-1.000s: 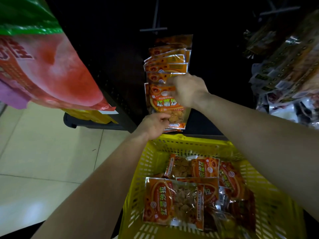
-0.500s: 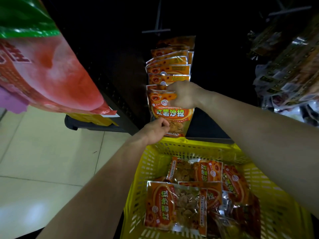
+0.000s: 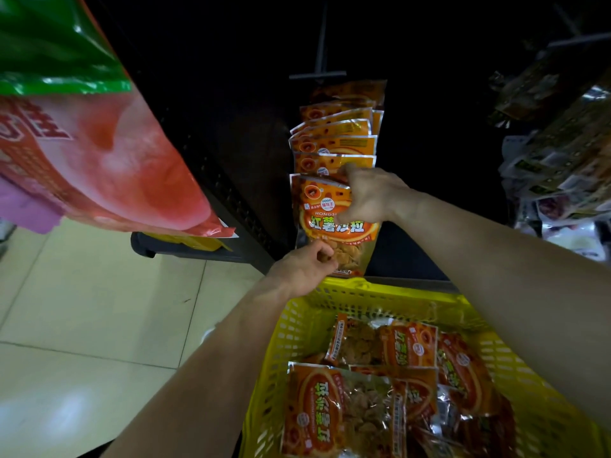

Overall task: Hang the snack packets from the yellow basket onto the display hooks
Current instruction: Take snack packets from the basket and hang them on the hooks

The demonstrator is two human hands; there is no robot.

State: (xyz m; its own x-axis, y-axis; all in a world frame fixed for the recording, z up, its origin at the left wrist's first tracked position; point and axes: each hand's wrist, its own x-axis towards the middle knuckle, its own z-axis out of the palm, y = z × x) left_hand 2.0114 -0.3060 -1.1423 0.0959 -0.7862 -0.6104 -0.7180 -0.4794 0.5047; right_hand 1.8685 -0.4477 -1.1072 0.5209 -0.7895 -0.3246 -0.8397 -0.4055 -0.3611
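Note:
An orange snack packet (image 3: 325, 223) hangs at the front of a row of like packets (image 3: 334, 140) on a display hook (image 3: 317, 76) against the dark rack. My right hand (image 3: 372, 196) grips this front packet at its upper right. My left hand (image 3: 305, 267) pinches its lower left corner. Below them sits the yellow basket (image 3: 297, 325), holding several more orange packets (image 3: 334, 411).
A large red and green bag (image 3: 82, 143) hangs close at the upper left. Other wrapped goods (image 3: 562, 153) hang on the right of the rack. Pale floor tiles (image 3: 82, 309) lie to the left, with a black shelf base (image 3: 185, 249) there.
The front packet has come lower and faces me more fully, its label now showing. My right hand slid toward its top right; my left hand stays at the bottom corner.

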